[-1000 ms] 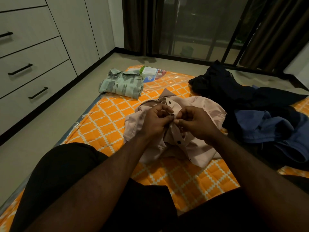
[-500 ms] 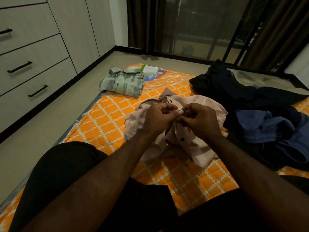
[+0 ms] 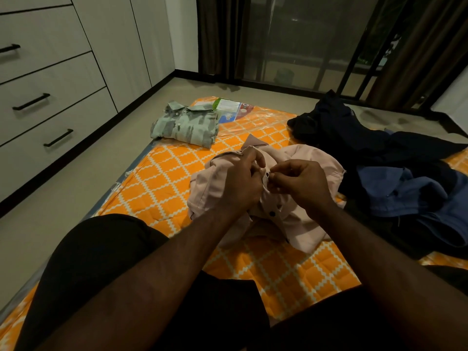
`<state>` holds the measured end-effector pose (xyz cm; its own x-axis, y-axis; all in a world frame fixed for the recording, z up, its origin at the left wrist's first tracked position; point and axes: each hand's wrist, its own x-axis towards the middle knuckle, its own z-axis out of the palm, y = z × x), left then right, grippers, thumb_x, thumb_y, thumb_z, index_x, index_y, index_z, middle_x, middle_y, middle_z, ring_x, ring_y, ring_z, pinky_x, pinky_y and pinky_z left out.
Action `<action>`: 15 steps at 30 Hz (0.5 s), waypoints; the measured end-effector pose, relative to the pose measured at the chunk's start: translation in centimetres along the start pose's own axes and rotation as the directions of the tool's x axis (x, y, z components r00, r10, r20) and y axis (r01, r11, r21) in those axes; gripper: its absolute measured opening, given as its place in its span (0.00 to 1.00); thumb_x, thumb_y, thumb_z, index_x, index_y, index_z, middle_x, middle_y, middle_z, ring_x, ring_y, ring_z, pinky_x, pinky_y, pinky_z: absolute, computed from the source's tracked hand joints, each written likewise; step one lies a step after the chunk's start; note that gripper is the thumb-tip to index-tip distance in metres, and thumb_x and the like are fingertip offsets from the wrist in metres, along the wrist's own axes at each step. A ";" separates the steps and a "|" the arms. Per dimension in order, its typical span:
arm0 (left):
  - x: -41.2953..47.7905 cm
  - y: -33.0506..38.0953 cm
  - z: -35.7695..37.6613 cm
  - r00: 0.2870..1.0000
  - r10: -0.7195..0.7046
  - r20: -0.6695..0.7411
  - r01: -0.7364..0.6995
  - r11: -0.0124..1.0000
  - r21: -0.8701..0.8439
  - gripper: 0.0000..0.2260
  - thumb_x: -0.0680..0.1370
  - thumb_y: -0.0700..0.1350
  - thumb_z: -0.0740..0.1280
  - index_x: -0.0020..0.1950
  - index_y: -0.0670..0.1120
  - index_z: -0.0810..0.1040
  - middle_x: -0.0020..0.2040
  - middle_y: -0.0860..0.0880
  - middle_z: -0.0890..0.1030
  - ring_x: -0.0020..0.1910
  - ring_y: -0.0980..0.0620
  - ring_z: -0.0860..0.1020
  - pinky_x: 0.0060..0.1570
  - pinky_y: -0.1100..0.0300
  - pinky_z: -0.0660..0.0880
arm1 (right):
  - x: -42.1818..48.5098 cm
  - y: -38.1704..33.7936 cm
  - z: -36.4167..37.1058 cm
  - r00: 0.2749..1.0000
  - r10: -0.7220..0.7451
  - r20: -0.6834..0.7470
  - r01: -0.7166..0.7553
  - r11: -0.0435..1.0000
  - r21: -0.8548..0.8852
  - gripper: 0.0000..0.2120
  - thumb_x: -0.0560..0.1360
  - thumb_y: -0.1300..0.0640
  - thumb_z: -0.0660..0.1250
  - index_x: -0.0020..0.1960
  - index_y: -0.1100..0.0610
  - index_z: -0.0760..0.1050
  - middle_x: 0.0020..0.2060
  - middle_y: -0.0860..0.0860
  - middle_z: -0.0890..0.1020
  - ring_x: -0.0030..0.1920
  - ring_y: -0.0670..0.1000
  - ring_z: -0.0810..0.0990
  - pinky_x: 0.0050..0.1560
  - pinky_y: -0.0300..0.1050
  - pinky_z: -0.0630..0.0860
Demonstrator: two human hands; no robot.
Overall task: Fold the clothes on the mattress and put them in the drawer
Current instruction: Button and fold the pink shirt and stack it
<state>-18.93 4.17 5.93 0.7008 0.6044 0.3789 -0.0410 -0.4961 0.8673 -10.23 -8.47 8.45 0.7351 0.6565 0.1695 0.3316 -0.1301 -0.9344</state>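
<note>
A crumpled pale pink shirt (image 3: 311,224) with dark buttons lies on the orange patterned mattress (image 3: 162,178) in front of me. My left hand (image 3: 240,183) grips the shirt's front placket near the collar. My right hand (image 3: 301,183) pinches the opposite edge of the placket at a button, fingertips almost touching the left hand. A folded green-grey patterned shirt (image 3: 184,125) sits at the mattress's far left corner. White drawers (image 3: 50,107) with black handles line the left wall, all closed.
A heap of dark navy and black clothes (image 3: 354,138) and a blue garment (image 3: 405,191) lies on the right of the mattress. A printed label (image 3: 230,110) shows under the plastic wrap. My knees in black shorts fill the foreground. Glass doors and curtains stand behind.
Both hands have shifted slightly up the pink shirt's placket toward the collar, still working at a button. The clothes around have not moved.
</note>
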 end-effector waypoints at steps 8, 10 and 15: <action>0.0 0.3 0.2 0.985 0.172 -0.026 -0.170 0.984 0.047 0.11 0.74 0.30 0.62 0.43 0.46 0.72 0.38 0.50 0.75 0.37 0.50 0.75 0.34 0.52 0.73 | -0.4 -0.8 -0.3 0.953 0.285 0.099 -0.301 0.872 0.387 0.06 0.78 0.70 0.68 0.53 0.68 0.81 0.43 0.61 0.85 0.43 0.57 0.87 0.43 0.45 0.84; 0.2 0.5 0.2 0.984 0.168 -0.063 -0.164 0.984 0.072 0.11 0.74 0.31 0.62 0.43 0.48 0.72 0.37 0.50 0.76 0.36 0.51 0.76 0.34 0.56 0.73 | -0.3 -1.0 -0.4 0.947 0.294 0.130 -0.320 0.836 0.446 0.06 0.79 0.69 0.66 0.53 0.67 0.81 0.44 0.60 0.86 0.44 0.56 0.87 0.45 0.45 0.84; 0.3 0.1 -0.1 0.991 0.109 -0.075 -0.105 0.993 0.057 0.12 0.77 0.30 0.64 0.44 0.47 0.71 0.36 0.53 0.74 0.34 0.57 0.74 0.33 0.67 0.68 | -0.2 -1.2 -0.3 0.955 0.254 0.155 -0.297 0.857 0.421 0.07 0.78 0.66 0.69 0.55 0.65 0.83 0.48 0.59 0.87 0.49 0.57 0.87 0.47 0.44 0.84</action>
<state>-18.81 4.35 6.21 0.6366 0.5920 0.4942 -0.0736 -0.5912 0.8031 -10.65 -8.64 9.65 0.6943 0.7089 -0.1243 -0.1824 0.0062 -0.9832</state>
